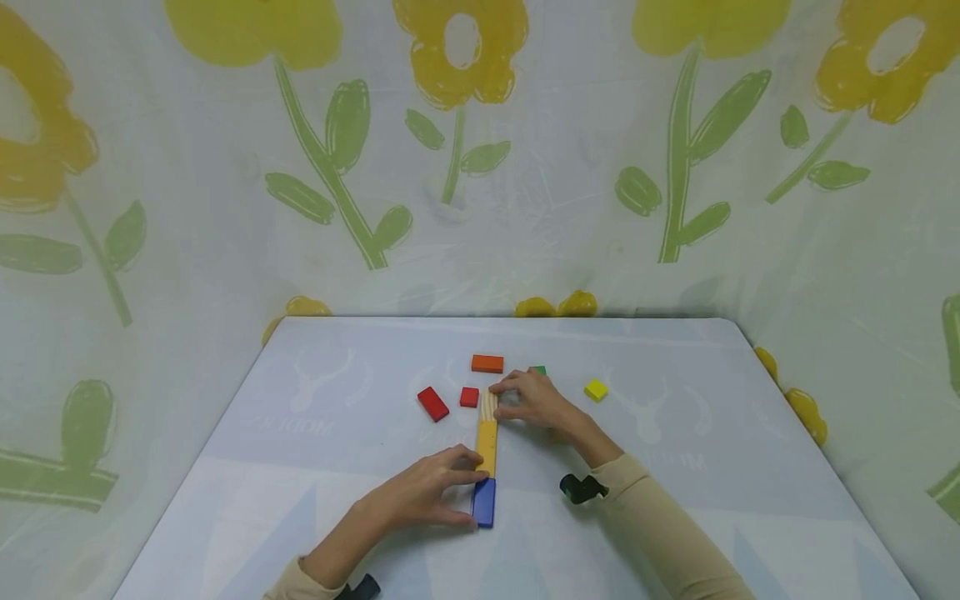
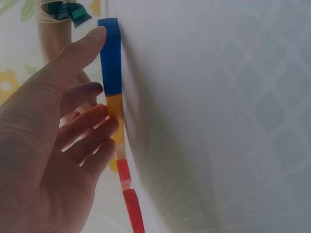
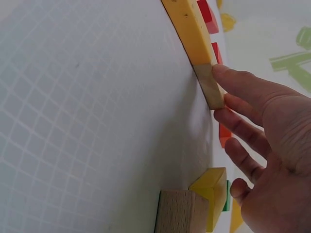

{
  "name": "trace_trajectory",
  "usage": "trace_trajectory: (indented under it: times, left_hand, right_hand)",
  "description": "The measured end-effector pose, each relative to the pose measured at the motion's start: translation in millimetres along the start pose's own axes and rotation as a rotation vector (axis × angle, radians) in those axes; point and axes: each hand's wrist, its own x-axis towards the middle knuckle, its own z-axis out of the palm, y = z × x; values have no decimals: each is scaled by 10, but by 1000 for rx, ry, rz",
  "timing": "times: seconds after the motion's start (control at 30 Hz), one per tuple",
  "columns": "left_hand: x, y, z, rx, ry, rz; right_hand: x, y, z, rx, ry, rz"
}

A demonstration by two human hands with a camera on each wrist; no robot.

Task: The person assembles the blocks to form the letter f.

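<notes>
A straight row on the table joins a blue block (image 1: 483, 503), a yellow-orange block (image 1: 487, 446) and a pale wooden block (image 1: 489, 405). My left hand (image 1: 427, 492) lies along the row's left side. Its thumb touches the blue block near the close end, and its relaxed fingertips rest against the yellow-orange block, as the left wrist view shows. At the far end my right hand (image 1: 542, 402) pinches the pale wooden block, with the thumb on its side and a finger at its end, seen in the right wrist view.
Left of the row's far end lie a red block (image 1: 432, 404) and a small red block (image 1: 469, 397). Beyond is an orange block (image 1: 487, 364). A green block (image 1: 537, 369) is partly covered by my right hand. A yellow block (image 1: 596, 390) and a brown wooden block (image 3: 181, 211) lie rightward.
</notes>
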Motion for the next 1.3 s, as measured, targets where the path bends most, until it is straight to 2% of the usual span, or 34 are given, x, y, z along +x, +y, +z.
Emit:
trace_trajectory:
  times: [0.43, 0.7, 0.8, 1.07, 1.3]
  left_hand:
    - [1, -26, -1, -18, 28, 42]
    - [20, -42, -20, -34, 25, 29]
    - [38, -50, -30, -48, 42, 23]
    - [94, -122, -61, -47, 163, 49]
    - [145, -298, -163, -35, 303, -20]
  right_hand:
    - [-15, 38, 9, 17, 9, -18]
    - [-81, 59, -14, 93, 6, 65]
    - [-110, 59, -41, 113, 8, 56]
    - [-224, 48, -57, 161, 28, -7]
    - [-262, 17, -6, 138, 26, 13]
